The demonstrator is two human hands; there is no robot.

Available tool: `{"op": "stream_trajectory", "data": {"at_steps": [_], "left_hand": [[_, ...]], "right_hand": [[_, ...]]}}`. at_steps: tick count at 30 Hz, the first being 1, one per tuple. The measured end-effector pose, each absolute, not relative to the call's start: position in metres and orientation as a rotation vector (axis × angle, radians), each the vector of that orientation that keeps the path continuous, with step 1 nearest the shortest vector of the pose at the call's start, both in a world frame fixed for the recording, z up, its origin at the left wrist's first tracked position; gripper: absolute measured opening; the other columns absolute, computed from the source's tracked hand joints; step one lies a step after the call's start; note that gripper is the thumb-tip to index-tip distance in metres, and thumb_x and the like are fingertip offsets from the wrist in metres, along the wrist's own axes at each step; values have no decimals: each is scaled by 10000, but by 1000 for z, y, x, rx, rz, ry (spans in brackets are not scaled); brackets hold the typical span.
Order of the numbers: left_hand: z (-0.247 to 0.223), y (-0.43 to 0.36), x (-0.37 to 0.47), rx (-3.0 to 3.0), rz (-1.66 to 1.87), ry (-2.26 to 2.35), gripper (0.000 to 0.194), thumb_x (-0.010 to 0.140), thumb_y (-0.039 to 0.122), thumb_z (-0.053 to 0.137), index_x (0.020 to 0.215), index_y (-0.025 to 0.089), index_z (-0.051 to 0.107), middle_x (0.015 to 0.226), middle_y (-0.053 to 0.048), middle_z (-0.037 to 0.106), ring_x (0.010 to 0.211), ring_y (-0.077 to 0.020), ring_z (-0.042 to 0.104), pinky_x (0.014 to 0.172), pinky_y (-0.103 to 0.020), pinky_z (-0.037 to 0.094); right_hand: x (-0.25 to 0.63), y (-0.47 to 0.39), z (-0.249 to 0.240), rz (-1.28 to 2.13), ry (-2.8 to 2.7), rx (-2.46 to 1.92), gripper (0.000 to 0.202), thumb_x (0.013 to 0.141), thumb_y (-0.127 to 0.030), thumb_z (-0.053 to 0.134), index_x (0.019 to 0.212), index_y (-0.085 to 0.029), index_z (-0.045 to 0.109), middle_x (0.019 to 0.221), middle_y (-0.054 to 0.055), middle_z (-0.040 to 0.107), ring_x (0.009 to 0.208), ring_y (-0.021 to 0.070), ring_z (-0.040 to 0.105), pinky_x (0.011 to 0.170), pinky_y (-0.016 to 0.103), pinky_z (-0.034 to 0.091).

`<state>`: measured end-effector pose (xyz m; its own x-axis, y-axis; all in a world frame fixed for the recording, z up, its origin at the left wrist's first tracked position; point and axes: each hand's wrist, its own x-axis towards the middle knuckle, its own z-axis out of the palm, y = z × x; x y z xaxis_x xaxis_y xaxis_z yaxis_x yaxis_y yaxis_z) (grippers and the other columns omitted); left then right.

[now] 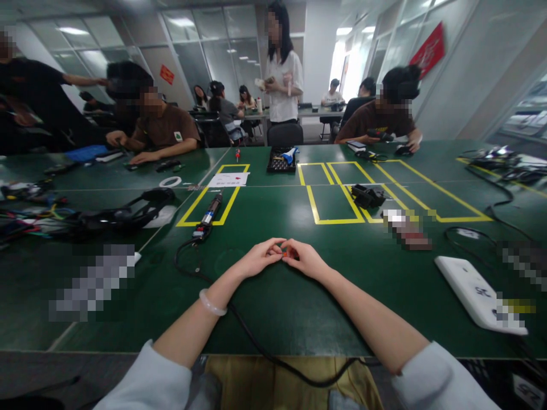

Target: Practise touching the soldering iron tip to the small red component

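Observation:
Over the green tabletop, my left hand [261, 257] and my right hand [306, 259] meet with their fingertips together. A small red thing [284, 255] shows between the pinched fingers, mostly hidden and too small to name. Both hands are closed around it. To the left of them lies an electric screwdriver [209, 215], inside a yellow taped outline. Its black cable [250, 333] runs under my left forearm and over the table's front edge.
Ahead stands a black tray [281, 167] holding a blue-and-white item. A black device [367, 195] lies right of centre, with a white box [470, 290] nearer me. Black headgear with wires [123, 213] lies left. Behind a paper sheet [228, 180], several people sit or stand.

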<state>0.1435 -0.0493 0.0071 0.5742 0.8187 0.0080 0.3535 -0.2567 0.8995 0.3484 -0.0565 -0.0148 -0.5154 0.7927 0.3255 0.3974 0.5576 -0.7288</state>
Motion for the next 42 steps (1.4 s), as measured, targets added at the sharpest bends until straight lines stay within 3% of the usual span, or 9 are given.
{"op": "stream_trajectory", "data": {"at_steps": [6, 14, 18, 22, 25, 32, 36, 39, 42], "left_hand": [[1, -48, 141, 1699, 639, 889, 554, 843, 360, 619, 1332, 171, 442, 955, -51, 642, 877, -158, 621, 818, -315, 470], [16, -60, 149, 2047, 728, 1032, 248, 871, 354, 583, 1069, 209, 551, 993, -39, 678, 875, -160, 640, 804, -289, 486], [16, -62, 151, 2135, 719, 1088, 176, 902, 359, 541, 1002, 217, 572, 959, -26, 691, 881, -166, 648, 797, -278, 479], [13, -59, 148, 2136, 711, 1119, 228, 923, 397, 508, 1042, 218, 585, 954, -26, 705, 877, -171, 657, 786, -273, 468], [10, -58, 145, 2138, 688, 1135, 263, 929, 421, 489, 1035, 206, 596, 906, -23, 704, 823, -165, 657, 742, -259, 459], [12, -54, 140, 2258, 580, 1172, 329, 956, 458, 412, 1012, 216, 627, 881, -19, 688, 802, -162, 636, 737, -259, 449], [18, -33, 109, 2432, 721, 1590, 349, 946, 436, 416, 1132, 207, 603, 1156, -75, 636, 1081, -229, 576, 945, -343, 419], [18, -16, 64, 2367, 783, 2185, 485, 903, 399, 481, 1313, 141, 493, 1384, -163, 481, 1277, -305, 436, 1062, -429, 332], [16, -7, 20, 2083, 617, 2635, 655, 858, 431, 537, 1396, 91, 385, 1431, -226, 412, 1311, -361, 388, 1056, -479, 336]], "right_hand": [[347, -57, -12, 800, -2146, -920, 135, 831, -188, 608, 965, -174, 596, 802, 3, 601, 702, 127, 543, 674, 245, 429], [346, -49, -20, 1304, -1736, -933, 273, 860, -420, 589, 909, -152, 568, 713, 0, 611, 637, 119, 568, 626, 247, 463], [344, -48, -20, 1314, -1739, -917, 322, 898, -469, 531, 855, -151, 563, 687, 12, 623, 622, 117, 564, 624, 249, 463], [343, -51, -21, 1238, -1721, -942, 254, 925, -423, 492, 928, -171, 531, 712, -6, 609, 610, 107, 550, 601, 235, 455], [344, -56, -18, 1100, -1834, -940, 241, 869, -332, 590, 1046, -189, 511, 782, -16, 615, 624, 100, 541, 594, 218, 436], [345, -57, -14, 890, -2004, -1001, 108, 885, -229, 554, 982, -180, 549, 817, 11, 660, 675, 120, 566, 634, 230, 421], [346, -55, -18, 919, -2005, -1021, 118, 900, -263, 550, 983, -178, 551, 810, 12, 654, 667, 121, 573, 627, 228, 426], [346, -55, -19, 925, -2014, -1036, 122, 899, -273, 555, 976, -178, 552, 808, 10, 651, 656, 118, 570, 615, 226, 423], [345, -55, -19, 924, -2021, -1048, 121, 894, -276, 563, 968, -181, 555, 803, 6, 651, 656, 119, 570, 616, 226, 422]]}}
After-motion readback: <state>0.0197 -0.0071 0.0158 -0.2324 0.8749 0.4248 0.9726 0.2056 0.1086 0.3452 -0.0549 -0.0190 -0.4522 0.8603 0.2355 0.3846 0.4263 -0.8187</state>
